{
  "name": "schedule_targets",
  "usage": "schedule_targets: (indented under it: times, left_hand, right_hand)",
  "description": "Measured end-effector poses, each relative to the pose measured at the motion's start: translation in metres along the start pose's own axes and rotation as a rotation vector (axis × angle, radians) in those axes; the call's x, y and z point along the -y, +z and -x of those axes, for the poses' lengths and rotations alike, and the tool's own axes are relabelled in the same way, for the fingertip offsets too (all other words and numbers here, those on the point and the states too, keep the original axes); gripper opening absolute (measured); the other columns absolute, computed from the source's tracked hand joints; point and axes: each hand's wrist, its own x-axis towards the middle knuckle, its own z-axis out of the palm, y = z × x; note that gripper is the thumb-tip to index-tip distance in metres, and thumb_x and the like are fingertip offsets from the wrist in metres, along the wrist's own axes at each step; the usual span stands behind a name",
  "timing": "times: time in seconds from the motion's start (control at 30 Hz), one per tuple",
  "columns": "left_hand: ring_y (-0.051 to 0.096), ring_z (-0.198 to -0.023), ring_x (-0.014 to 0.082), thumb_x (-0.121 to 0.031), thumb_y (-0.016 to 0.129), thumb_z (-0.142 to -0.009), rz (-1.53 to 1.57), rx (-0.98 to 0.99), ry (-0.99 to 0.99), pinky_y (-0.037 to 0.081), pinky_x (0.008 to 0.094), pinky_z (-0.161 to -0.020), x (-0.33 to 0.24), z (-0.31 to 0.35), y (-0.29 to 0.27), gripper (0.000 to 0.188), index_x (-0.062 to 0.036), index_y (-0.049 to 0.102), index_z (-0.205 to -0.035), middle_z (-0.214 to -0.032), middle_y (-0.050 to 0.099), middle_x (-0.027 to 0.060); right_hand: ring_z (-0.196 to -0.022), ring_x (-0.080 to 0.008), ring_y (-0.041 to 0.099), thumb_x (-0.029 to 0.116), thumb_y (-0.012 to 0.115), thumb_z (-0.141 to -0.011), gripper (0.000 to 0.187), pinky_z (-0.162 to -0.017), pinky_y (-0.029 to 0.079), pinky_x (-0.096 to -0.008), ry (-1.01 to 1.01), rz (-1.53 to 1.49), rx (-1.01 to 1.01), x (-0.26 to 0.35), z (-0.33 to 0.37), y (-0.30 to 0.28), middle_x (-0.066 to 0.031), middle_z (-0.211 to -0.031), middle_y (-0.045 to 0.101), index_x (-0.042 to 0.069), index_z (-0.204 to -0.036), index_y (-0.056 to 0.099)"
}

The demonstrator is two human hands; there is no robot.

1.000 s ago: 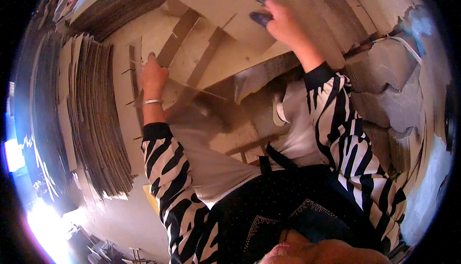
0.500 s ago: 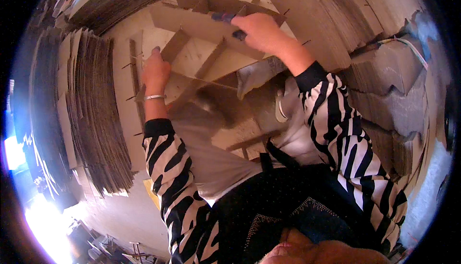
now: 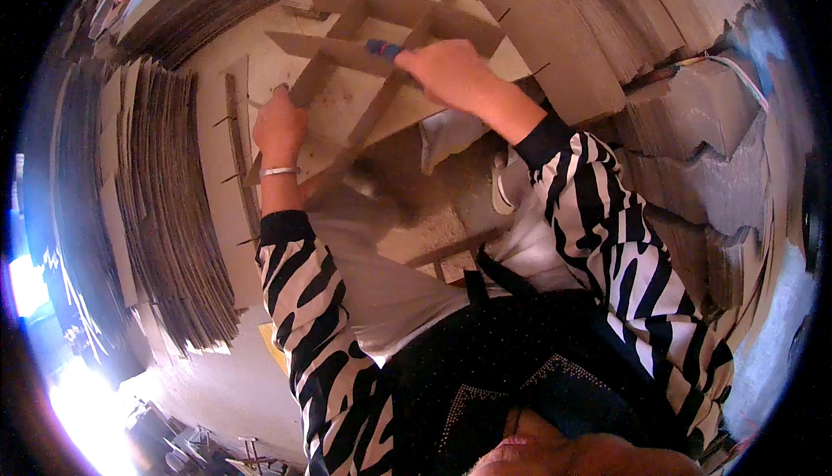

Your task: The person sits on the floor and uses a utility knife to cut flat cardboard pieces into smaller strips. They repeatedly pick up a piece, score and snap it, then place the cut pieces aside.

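Note:
An interlocked cardboard divider grid (image 3: 347, 51) stands on a pale surface in front of me, its strips crossing upright. My right hand (image 3: 451, 73) is over the grid's middle strip, its fingers closed at the strip's top edge; the fingertip has a dark blue covering and the thumb is hidden. At the grid's left side, my left hand (image 3: 282, 128) pinches the end of a cardboard strip, mostly hidden behind the fingers. A slotted cardboard strip (image 3: 234, 134) lies just left of that hand.
Tall stacks of cardboard sheets (image 3: 169, 207) stand at the left. Another stack (image 3: 208, 8) sits at the far left, and slotted sheets (image 3: 555, 25) lie at the right. Below the grid, a grey-white torn piece (image 3: 451, 136) hangs near my knees.
My right hand has moved slightly left and down along the middle strip, and its thumb is out of sight now. The grid has shifted a little, its compartments showing wider. My left hand stays nearly in place.

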Motion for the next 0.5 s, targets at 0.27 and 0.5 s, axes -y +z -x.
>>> schedule_targets:
  times: [0.27,0.5]
  left_hand:
    - [0.062,-0.099,0.0382,-0.017,0.054,-0.082,0.116,-0.057,0.043,0.049,0.0497,-0.081,-0.004,0.004,-0.002,0.048,-0.0112,0.05,-0.13,-0.107,0.065,0.0204]
    - [0.059,-0.1,0.043,-0.022,0.058,-0.082,0.271,-0.112,-0.086,0.047,0.05,-0.083,0.062,0.006,-0.018,0.038,-0.0009,0.059,-0.114,-0.106,0.063,0.0239]
  right_hand:
    - [-0.081,-0.0352,0.066,0.013,0.058,-0.08,0.021,-0.066,0.051,-0.05,0.032,-0.061,0.006,-0.022,-0.005,0.036,-0.0133,-0.083,0.066,0.012,-0.101,0.062]
    - [-0.085,-0.0392,0.062,0.013,0.057,-0.076,0.025,-0.072,0.049,-0.0498,0.316,0.076,-0.434,-0.094,0.004,0.004,-0.0177,-0.09,0.065,0.008,-0.1,0.063]
